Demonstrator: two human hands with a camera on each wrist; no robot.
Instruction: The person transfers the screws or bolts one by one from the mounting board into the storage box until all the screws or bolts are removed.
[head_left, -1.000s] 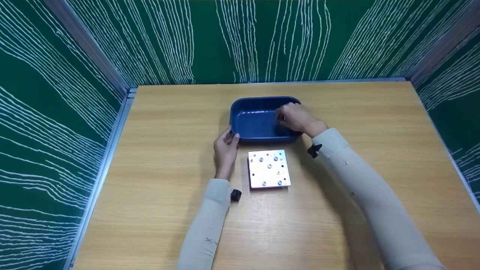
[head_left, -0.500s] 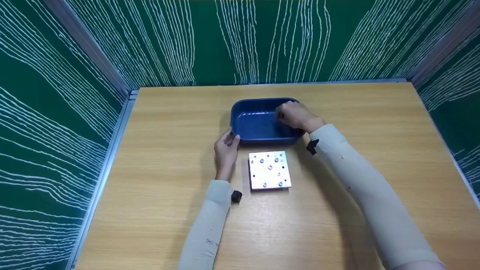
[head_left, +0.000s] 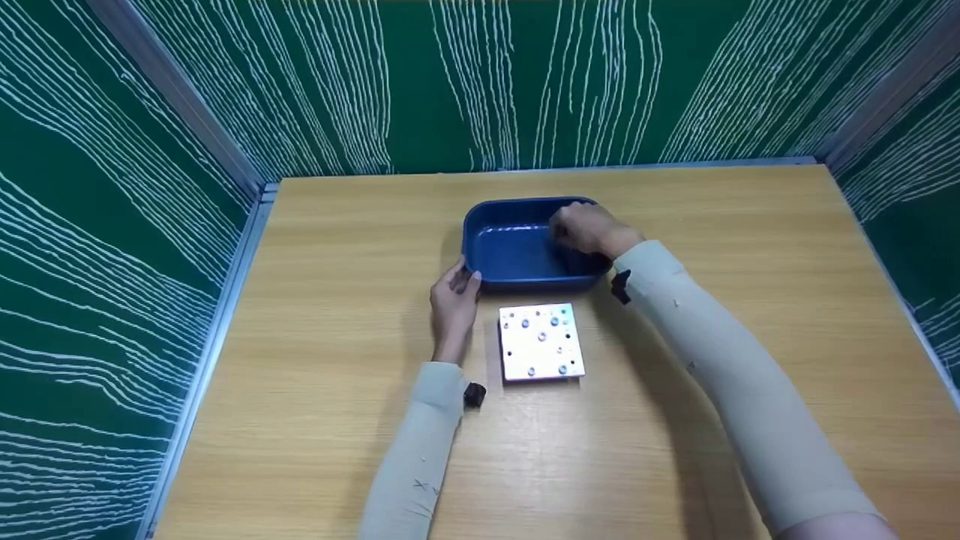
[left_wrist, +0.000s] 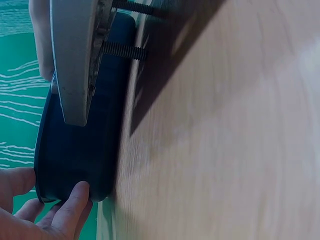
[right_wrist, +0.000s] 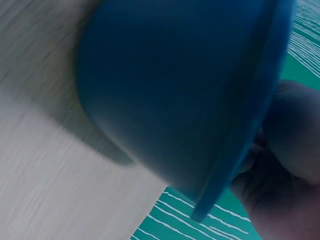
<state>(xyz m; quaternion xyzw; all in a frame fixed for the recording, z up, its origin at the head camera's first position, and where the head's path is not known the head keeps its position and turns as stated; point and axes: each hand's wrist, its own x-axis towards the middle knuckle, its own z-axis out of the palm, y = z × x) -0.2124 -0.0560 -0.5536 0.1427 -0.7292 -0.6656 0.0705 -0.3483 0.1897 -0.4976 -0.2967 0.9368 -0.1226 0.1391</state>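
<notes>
A dark blue rectangular tub (head_left: 517, 255) stands on the table. My left hand (head_left: 454, 307) holds its front left corner; in the left wrist view its thumb and fingers (left_wrist: 72, 207) spread round the tub's end. My right hand (head_left: 589, 229) reaches over the right rim into the tub with curled fingers. In the right wrist view the tub wall (right_wrist: 175, 90) hides its fingertips, so I cannot tell what they hold. Between my forearms, just before the tub, sits a square metal plate (head_left: 540, 352) with several holes and bolts. Threaded bolts (left_wrist: 125, 51) stick out below the plate.
The wooden table (head_left: 315, 337) carries the tub and plate. Green walls with white wavy lines (head_left: 555, 82) rise behind and at both sides. Metal rails (head_left: 217, 322) run along the table's edges.
My right forearm has swung slightly to the left, its hand still inside the tub. The left hand keeps its hold on the corner. The whole view has shifted slightly.
</notes>
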